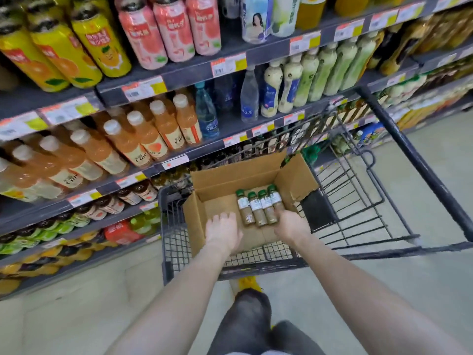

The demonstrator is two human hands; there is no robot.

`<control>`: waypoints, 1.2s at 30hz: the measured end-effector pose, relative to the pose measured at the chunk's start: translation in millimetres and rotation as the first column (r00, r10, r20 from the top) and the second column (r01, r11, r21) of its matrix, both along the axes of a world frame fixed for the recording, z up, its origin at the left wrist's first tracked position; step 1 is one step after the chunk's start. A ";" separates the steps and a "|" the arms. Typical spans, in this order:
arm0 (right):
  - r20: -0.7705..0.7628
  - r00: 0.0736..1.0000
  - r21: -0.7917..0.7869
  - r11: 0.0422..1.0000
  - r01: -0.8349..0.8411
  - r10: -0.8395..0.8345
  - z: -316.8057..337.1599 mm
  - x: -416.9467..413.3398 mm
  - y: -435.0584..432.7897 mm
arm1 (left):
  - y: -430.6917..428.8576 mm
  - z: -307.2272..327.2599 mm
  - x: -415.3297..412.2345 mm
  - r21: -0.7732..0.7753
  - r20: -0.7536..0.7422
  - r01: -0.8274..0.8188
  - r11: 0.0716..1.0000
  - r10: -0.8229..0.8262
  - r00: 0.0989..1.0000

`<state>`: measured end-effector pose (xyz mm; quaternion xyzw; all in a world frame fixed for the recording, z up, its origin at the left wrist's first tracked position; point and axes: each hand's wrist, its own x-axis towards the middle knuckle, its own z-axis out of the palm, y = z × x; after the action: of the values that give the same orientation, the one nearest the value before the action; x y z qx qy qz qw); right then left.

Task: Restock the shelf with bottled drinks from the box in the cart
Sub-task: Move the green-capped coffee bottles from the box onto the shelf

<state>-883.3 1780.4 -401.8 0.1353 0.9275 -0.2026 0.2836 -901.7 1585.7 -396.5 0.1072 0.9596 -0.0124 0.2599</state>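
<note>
- Supermarket drinks aisle with a pale floor. A tall shelf runs along the left and top, packed with stuff like those orange drinks.
- A wire cart sits right up against it, with an open cardboard box inside.
- Only 4 bottles are in the box, lying flat side by side in its right half. The green caps point away toward the far wall and the bases point back at the hands, so the long axis runs pretty much along the reach.
- The right hand is the nearer one, down at the base end of the rightmost bottle, touching it or just about. The fingertips are hidden and a bit blurred, so I can't tell if that grip is closed on the bottle or only resting there.
- The left hand hangs over bare cardboard just beside the leftmost bottle's base, grip loose and holding nothing.
- My guess is this is the pickup step. With the bases facing the hands, each hand would wrap a bottle from the bottom end, right taking the outer right one and left the outer left one.
- With just 4 in the box, I'd say the restock is well along.
</note>
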 end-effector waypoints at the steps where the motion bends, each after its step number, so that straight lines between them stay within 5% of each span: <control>1: 0.012 1.000 -0.005 1.000 0.004 -0.004 -7.3 -7.6 2.4 | 3.4 -9.4 -10.5 0.008 0.025 -0.011 1.000 0.010 1.000; 8: 0.147 0.984 -0.042 0.993 0.108 -0.101 -80.7 -50.0 14.8 | 18.4 -81.0 -73.0 0.026 0.167 -0.141 0.990 0.135 0.977; 15: 0.245 0.953 -0.125 0.969 0.212 -0.177 -202.2 -117.3 2.8 | 15.6 -176.7 -108.1 0.031 0.398 -0.396 0.918 0.352 0.847; 22: 0.140 0.946 -0.195 0.928 0.317 -0.294 -294.2 -138.1 -13.7 | 35.7 -263.2 -146.0 0.076 0.456 -0.532 0.843 0.445 0.770; 29: 0.137 0.955 -0.292 0.910 0.294 -0.264 -330.5 -132.5 -8.0 | 41.6 -323.1 -155.6 0.214 0.383 -0.797 0.565 0.702 0.600; 36: 0.111 0.956 -0.136 0.949 0.284 -0.271 -340.4 -157.7 -17.3 | 27.4 -357.7 -163.0 0.271 0.425 -0.792 0.548 0.670 0.609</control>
<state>-1041.0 1763.1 -742.3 0.2518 0.8675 -0.3034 0.3034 -1064.7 1613.1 -754.2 -0.2510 0.8460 0.3264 0.3388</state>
